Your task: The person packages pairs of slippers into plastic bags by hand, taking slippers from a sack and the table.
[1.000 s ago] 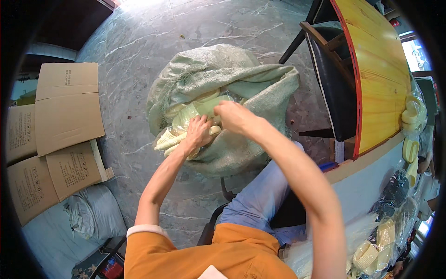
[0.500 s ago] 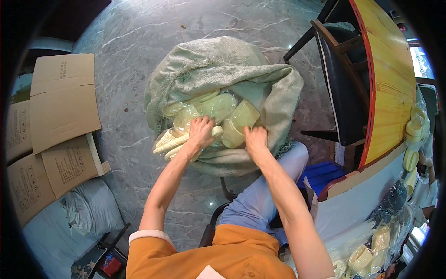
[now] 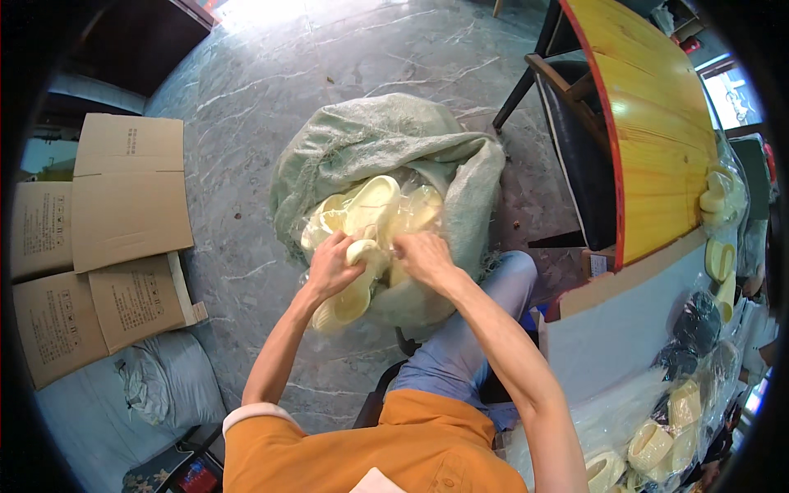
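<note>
Between the two hands, and just in front of them, lies a cluster of pale yellow slippers (image 3: 373, 203), some of them under clear plastic film (image 3: 440, 220). One lower slipper (image 3: 343, 306) sits right beside the left hand (image 3: 333, 267), its sole slanting down toward the person and its rounded strap close to the thumb. The left hand is curled around this slipper near the strap. The right hand (image 3: 422, 256) is just across from it, its fingers bent and pressed in against the wrapped slippers; whether they pinch the film or a slipper cannot be told, since the fingertips are hidden.

Around the cluster, a grey-green woven sack (image 3: 382, 123) gapes open, its crumpled cloth rising beyond both hands and folding thickly to the right of the right hand. The sack rests on a grey marbled floor (image 3: 230, 164). Nearer the person than the right hand is a leg in blue jeans (image 3: 460, 345).

Well to the left of the left hand stand brown cardboard boxes (image 3: 131, 214), with a pale bundle (image 3: 168, 378) nearer the person. Far to the right of the right hand are a dark chair (image 3: 571, 156) and a yellow wooden surface (image 3: 657, 123); nearer the person on that side, more bagged slippers (image 3: 649, 446) lie in clear plastic.
</note>
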`<act>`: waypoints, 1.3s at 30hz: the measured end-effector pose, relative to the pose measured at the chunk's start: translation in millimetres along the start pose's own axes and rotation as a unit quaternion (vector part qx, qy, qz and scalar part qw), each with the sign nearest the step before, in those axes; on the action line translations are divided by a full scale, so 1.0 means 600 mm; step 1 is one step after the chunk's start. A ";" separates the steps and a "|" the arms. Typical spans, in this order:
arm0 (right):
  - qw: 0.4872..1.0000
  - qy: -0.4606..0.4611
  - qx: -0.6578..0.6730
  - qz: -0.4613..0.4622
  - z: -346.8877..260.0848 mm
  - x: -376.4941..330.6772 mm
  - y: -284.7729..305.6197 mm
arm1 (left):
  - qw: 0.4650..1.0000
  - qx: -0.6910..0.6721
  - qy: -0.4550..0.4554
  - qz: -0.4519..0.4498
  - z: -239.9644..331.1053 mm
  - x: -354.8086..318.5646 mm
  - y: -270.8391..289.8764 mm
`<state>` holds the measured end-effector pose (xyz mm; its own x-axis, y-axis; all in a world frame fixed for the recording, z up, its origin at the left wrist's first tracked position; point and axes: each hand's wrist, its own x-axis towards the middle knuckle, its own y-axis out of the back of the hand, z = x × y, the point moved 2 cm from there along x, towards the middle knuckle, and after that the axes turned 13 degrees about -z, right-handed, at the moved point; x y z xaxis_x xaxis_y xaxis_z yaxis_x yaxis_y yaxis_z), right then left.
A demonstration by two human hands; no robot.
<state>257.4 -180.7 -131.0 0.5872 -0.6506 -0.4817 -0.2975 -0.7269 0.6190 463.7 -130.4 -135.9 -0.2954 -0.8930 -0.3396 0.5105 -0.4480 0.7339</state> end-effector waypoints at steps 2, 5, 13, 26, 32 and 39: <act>0.998 0.052 0.014 0.028 -0.055 -0.015 0.031 | 1.000 -0.031 -0.006 0.000 0.045 -0.035 0.058; 0.991 0.110 0.051 0.058 -0.119 -0.059 0.089 | 0.997 0.037 -0.040 0.055 0.098 -0.085 0.145; 0.899 0.340 0.064 0.270 -0.208 -0.339 0.308 | 0.954 0.167 -0.169 0.183 0.306 -0.152 0.306; 0.729 0.043 -0.221 0.646 -0.085 -1.047 0.282 | 0.729 0.140 -0.663 0.095 0.946 -0.129 0.133; 0.554 -0.066 -0.169 0.812 0.004 -1.334 0.221 | 0.603 0.196 -0.764 0.121 1.179 -0.142 0.019; 0.494 -0.081 -0.153 0.852 0.121 -1.528 0.190 | 0.593 0.288 -0.752 0.011 1.230 -0.045 -0.064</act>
<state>-369.7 316.8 336.0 -0.3949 -0.2873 0.8727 -0.1142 0.9578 0.2637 -144.0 -57.2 279.3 -0.9008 0.3449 0.2639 0.2947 0.0392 0.9548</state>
